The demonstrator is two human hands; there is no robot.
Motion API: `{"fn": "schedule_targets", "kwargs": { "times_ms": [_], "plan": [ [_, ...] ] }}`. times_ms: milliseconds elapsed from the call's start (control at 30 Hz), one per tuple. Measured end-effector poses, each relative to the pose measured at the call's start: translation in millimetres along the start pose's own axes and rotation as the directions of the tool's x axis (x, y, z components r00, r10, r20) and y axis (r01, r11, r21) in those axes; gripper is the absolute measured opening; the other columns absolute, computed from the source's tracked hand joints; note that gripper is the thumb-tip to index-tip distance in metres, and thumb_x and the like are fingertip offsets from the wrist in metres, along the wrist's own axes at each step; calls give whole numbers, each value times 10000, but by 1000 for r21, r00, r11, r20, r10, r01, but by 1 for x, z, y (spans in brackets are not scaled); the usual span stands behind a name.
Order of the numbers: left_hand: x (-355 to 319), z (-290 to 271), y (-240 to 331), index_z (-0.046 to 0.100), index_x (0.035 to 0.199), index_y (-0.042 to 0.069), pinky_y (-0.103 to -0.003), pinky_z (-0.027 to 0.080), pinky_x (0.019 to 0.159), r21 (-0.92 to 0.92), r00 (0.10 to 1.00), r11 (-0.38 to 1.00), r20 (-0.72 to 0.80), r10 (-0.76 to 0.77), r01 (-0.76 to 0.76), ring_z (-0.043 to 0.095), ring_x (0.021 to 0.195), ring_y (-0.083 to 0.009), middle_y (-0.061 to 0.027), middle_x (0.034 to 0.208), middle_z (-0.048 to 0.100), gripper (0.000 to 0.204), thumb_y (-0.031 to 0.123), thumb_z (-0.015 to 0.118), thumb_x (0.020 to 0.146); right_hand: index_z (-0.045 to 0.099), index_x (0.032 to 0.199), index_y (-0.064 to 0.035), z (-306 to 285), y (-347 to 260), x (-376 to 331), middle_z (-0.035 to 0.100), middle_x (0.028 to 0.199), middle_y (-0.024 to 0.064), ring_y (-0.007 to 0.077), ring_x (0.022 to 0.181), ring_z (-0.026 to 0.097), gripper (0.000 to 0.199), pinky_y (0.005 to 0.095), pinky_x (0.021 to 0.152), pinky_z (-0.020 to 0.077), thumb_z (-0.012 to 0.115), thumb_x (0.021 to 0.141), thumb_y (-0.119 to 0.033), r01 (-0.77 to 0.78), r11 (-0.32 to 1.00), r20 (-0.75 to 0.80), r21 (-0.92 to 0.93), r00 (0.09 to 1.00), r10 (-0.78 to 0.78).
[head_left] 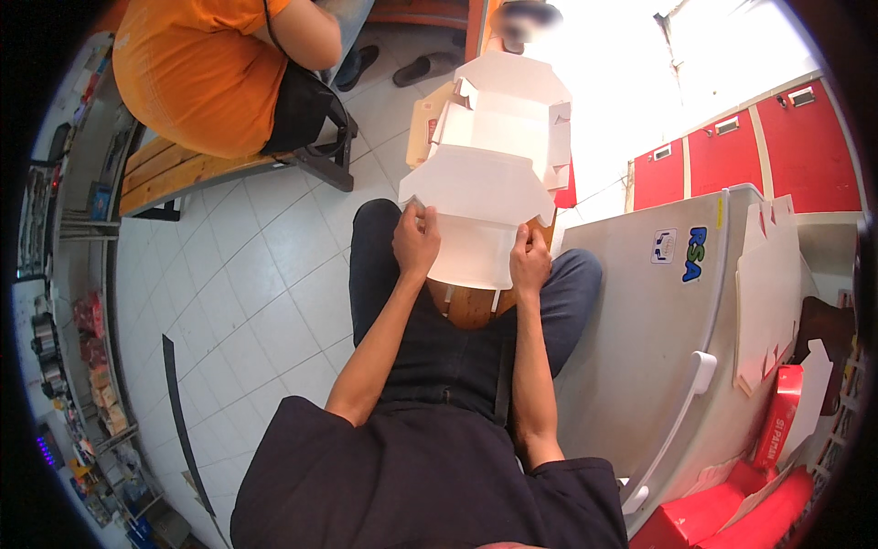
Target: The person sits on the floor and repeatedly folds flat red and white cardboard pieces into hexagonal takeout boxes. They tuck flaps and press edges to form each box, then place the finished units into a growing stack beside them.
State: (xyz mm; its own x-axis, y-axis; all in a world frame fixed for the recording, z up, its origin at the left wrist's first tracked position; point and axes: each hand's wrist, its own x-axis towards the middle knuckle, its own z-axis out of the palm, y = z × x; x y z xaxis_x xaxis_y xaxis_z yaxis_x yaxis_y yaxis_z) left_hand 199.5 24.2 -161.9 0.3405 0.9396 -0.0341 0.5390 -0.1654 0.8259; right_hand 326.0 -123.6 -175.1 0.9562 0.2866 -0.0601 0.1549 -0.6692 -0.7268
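A white cardboard box (495, 119), partly folded with its flaps standing up, rests above a wooden surface (468, 308) between my knees. My left hand (417, 242) pinches the left edge of its near panel, thumb and fingers closed on the cardboard. On the right edge of the same panel, my right hand (530, 263) grips in a like way. The near flap leans upright across the box, and its far part lies open with side tabs folded up. A cream piece of cardboard (422, 131) shows beside the box's left side.
A person in an orange shirt (201, 73) sits on a wooden bench (163, 178) at far left. Close on my right stands a grey-white refrigerator (631, 293); flat cardboard sheets (765, 284) lean there. Red boxes (722, 503) lie lower right, red lockers (713, 151) beyond. Shelves (91, 238) line the left.
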Motion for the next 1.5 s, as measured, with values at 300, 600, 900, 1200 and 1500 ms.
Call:
{"fn": "schedule_targets", "kwargs": {
  "times_ms": [300, 600, 900, 1200, 1500],
  "plan": [
    [-24, -3, -12, 536, 1080, -1, -472, 495, 809, -86, 986, 983, 21, 165, -163, 626, 947, -437, -236, 1030, 647, 210, 171, 430, 1022, 529, 1019, -26, 4, 3, -28, 686, 830, 224, 438, 840, 665, 397, 514, 733, 485, 455, 1006, -416, 87, 996, -11, -13, 996, -87],
    [-26, -2, -13, 525, 1089, 13, -457, 498, 800, -87, 985, 982, 29, 173, -170, 652, 939, -416, -243, 1013, 664, 194, 164, 418, 1028, 508, 1044, 4, -2, 2, -30, 664, 901, 302, 497, 878, 637, 334, 549, 745, 482, 440, 1005, -321, 78, 996, 41, 43, 996, -79],
    [-28, -2, -19, 536, 1150, 14, -441, 485, 870, -136, 989, 980, 23, 146, -142, 633, 1033, -411, -238, 1099, 654, 234, 174, 414, 1031, 717, 855, 10, -49, 15, 42, 712, 784, 196, 355, 725, 699, 313, 402, 675, 531, 582, 879, -271, -110, 959, 111, 263, 990, 83],
    [-34, 1, -8, 553, 1227, 12, -415, 487, 921, -262, 990, 961, 85, 112, -86, 640, 1090, -368, -218, 1175, 650, 334, 255, 453, 1021, 719, 919, -37, -21, -19, 200, 724, 900, 165, 335, 861, 700, 483, 417, 796, 547, 769, 703, -467, 160, 908, 26, -387, 986, -162],
    [-23, -62, -8, 650, 1101, 30, -272, 528, 750, -300, 998, 953, 59, -30, 46, 693, 885, -154, -90, 1056, 719, 208, 165, 594, 954, 721, 903, -73, -26, -66, 185, 714, 870, 161, 353, 808, 696, 261, 450, 739, 546, 628, 886, -317, 235, 854, -70, -464, 952, -299]
  ]
}}
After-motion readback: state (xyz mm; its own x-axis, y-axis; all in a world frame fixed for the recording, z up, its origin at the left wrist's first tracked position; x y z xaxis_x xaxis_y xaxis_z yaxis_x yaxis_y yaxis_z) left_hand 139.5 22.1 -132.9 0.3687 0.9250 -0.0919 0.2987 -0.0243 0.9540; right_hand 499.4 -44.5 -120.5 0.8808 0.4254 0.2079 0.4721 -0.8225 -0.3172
